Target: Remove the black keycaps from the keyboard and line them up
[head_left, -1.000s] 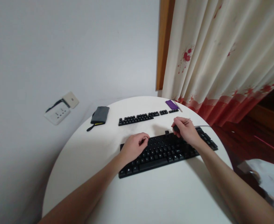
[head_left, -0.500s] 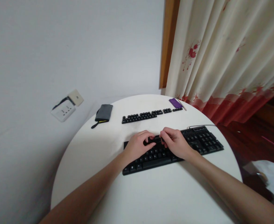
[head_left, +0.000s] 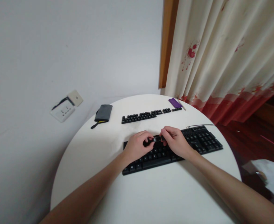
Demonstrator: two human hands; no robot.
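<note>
A black full-size keyboard (head_left: 160,158) lies slightly slanted on the round white table (head_left: 137,193). Above its upper middle, my left hand (head_left: 139,144) pinches a small, shiny black keycap (head_left: 156,139) between thumb and fingers. My right hand (head_left: 174,140) is closed in a pinch at the keycap's right end, where a thin wire-like piece shows at the fingertips. The fingers partly hide both small pieces and the keys underneath. Behind the keyboard, loose black keycaps (head_left: 139,117) stand in rows.
At the back left lies a grey pouch (head_left: 103,112) with a dark strap. A purple cloth (head_left: 174,103) and a thin stick (head_left: 182,105) lie at the back right. The keyboard's cable (head_left: 201,125) runs off the right edge. Wall and curtain (head_left: 202,62) border the table.
My left thumb and fingers have closed on the black keycap, which has tilted and now shows a shiny face between the hands. My right hand stays pinched, shifted very slightly.
</note>
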